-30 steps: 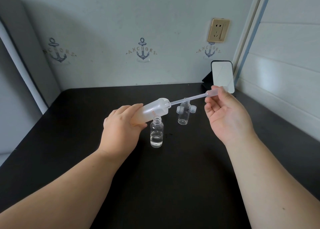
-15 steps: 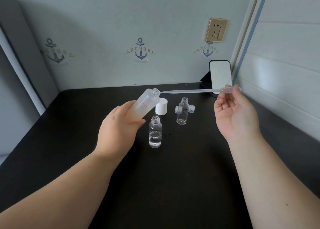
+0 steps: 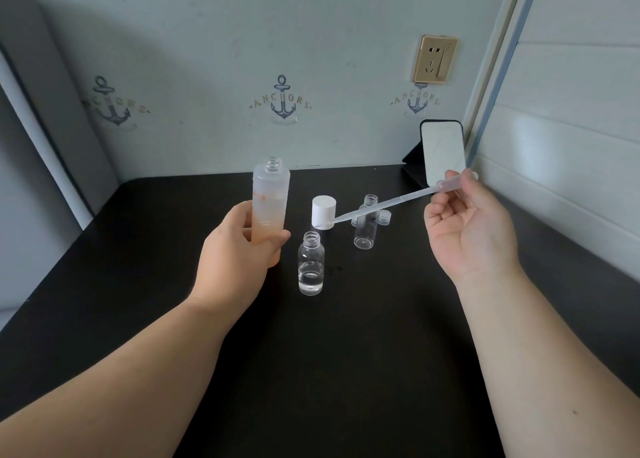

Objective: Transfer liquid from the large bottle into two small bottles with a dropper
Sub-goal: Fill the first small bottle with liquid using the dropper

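Carrying the loaded dropper [image 3: 398,202] across to a small bottle looks like the step in hand, and doing it well would call for a steady bulb: any extra squeeze on the way could spill liquid onto the black surface [image 3: 346,371]. The tip, at centre frame in front of the white cap [image 3: 324,211], should be brought down directly over a neck before the bulb is pressed. The near small bottle [image 3: 310,267], at centre, already holds some clear liquid; the far small bottle [image 3: 367,223], just right of centre, looks empty, with two small clear caps [image 3: 384,217] beside it.

The right hand [image 3: 471,229], at centre right, pinches the dropper's bulb end between thumb and fingertips, the other fingers loosely curled and the palm facing up. The left hand [image 3: 235,246], left of centre, is wrapped around the lower half of the large frosted bottle [image 3: 271,201], holding it upright and uncapped, just left of the near small bottle.
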Demonstrator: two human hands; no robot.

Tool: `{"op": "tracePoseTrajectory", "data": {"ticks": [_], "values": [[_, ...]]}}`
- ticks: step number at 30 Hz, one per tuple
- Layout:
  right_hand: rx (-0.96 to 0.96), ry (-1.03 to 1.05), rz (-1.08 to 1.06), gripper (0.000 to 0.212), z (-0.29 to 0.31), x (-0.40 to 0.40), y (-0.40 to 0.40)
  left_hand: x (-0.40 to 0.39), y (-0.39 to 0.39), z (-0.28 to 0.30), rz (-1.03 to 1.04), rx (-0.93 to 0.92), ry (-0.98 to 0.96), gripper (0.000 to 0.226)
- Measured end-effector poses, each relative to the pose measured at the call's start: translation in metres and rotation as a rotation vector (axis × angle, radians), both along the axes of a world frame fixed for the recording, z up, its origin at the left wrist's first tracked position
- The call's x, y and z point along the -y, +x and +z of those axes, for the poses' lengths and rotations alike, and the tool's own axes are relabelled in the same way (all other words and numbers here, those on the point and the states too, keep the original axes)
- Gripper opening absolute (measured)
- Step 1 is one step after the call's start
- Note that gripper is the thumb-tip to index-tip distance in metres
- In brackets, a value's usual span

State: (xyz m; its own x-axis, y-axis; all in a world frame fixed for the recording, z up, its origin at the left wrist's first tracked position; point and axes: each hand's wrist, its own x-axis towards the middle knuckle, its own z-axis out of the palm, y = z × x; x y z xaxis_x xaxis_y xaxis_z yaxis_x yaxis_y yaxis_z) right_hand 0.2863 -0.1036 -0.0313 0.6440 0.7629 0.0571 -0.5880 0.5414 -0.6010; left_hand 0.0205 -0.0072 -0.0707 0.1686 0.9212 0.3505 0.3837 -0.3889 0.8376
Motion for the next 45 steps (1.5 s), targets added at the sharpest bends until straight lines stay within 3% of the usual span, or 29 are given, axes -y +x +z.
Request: {"op": "tracePoseTrajectory", "data": {"ticks": [10,15,20,23,28,32,37,45], "values": [[0.082,0.007,0.021,0.015,-0.003,-0.001,0.002,-0.003,-0.001,-0.002,-0.033,0.042,-0.052,0.049],[0.096,0.025,0.032,0.015,-0.004,-0.002,0.004,0.002,-0.006,-0.001,-0.053,0.123,-0.108,0.04],[0.12,0.038,0.041,0.015,-0.005,-0.004,0.006,0.012,-0.01,0.007,0.129,0.149,0.031,0.026],[0.135,0.047,0.039,0.014,-0.006,-0.004,0.006,0.02,-0.012,0.007,0.08,0.137,0.093,0.023],[0.164,0.053,0.032,0.017,-0.005,-0.003,0.005,0.029,-0.009,0.003,-0.203,0.029,0.055,0.011],[0.174,0.048,0.022,0.021,-0.004,-0.002,0.004,0.028,-0.003,0.0,-0.337,-0.153,0.048,0.026],[0.18,0.042,0.011,0.02,-0.002,-0.001,0.003,0.025,0.003,-0.001,-0.334,-0.291,0.104,0.024],[0.191,0.039,0.002,0.013,-0.002,0.001,0.002,0.024,0.0,-0.003,-0.298,-0.267,0.216,0.023]]}}
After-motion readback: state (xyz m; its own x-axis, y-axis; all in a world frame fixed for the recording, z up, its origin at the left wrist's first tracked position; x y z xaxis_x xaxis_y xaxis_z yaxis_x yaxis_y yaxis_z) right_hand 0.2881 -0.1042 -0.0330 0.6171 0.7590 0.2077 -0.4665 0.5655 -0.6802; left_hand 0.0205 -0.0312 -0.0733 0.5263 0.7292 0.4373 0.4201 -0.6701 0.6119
